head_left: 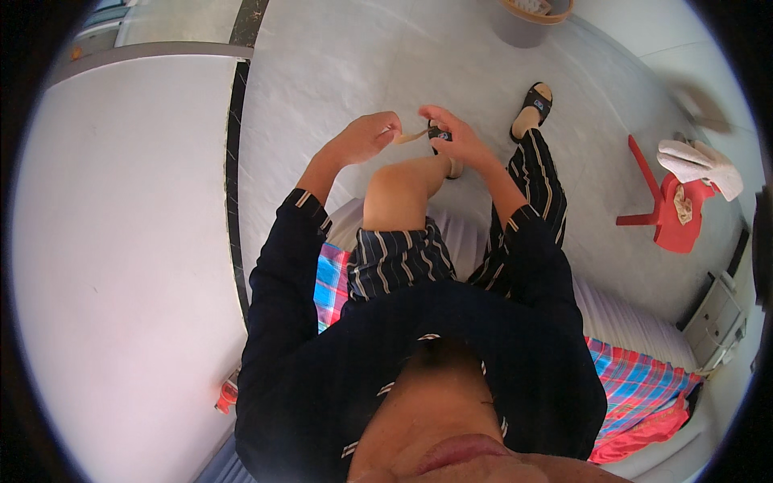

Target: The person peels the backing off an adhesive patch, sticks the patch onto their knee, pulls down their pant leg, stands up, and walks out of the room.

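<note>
A thin beige strip (412, 137), perhaps tape or a plaster, stretches between my two hands above my bare lower leg. My left hand (364, 138) is closed, its thumb and fingers pinching the strip's left end. My right hand (457, 138) has its fingers curved around the other end. My knee (396, 189) is bent and bare, with the striped trouser leg (398, 258) bunched up above it. A black slide sandal (440, 138) shows partly behind my right hand. My other leg stays covered and stretches forward.
A red plastic stool (676, 217) with a pale towel (699, 165) is at the right. A grey bin (519, 30) stands far ahead. I sit on a bed with a plaid sheet (636, 386). A white panel (129, 241) lies to my left, and a white cabinet (713, 322) to the right.
</note>
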Demonstrator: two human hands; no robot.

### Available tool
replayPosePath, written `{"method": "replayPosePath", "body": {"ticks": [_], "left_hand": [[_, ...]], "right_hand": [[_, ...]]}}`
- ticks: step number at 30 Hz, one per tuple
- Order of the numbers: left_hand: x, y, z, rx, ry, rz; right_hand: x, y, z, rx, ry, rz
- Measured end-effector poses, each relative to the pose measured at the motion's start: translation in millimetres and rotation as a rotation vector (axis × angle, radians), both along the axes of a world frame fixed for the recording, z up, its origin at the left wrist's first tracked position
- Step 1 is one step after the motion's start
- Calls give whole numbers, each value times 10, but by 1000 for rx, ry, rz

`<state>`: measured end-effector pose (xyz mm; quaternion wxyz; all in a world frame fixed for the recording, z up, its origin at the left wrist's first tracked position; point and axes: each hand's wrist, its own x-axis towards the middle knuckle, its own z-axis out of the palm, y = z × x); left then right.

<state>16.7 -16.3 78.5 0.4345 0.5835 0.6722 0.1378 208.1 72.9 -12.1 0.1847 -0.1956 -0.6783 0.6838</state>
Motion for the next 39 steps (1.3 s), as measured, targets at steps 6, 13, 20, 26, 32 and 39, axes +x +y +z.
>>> {"method": "replayPosePath", "body": {"ticks": [6, 13, 20, 26, 32, 39], "left_hand": [[23, 37, -39, 105, 168, -176], [-6, -52, -119, 119, 229, -157], [76, -116, -67, 7, 587, -244], [142, -95, -182, -112, 824, -251], [371, -61, -42, -276, 860, -247], [488, -39, -149, -337, 849, -261]], "right_hand": [[-35, -44, -184, 77, -85, 137], [73, -260, -186, 178, -164, -34], [-57, -478, -128, 22, -150, -10], [-152, -650, -404, -63, -127, -10], [-101, -713, -338, -34, -208, -22], [-62, -730, -487, -74, -60, -38]]}}
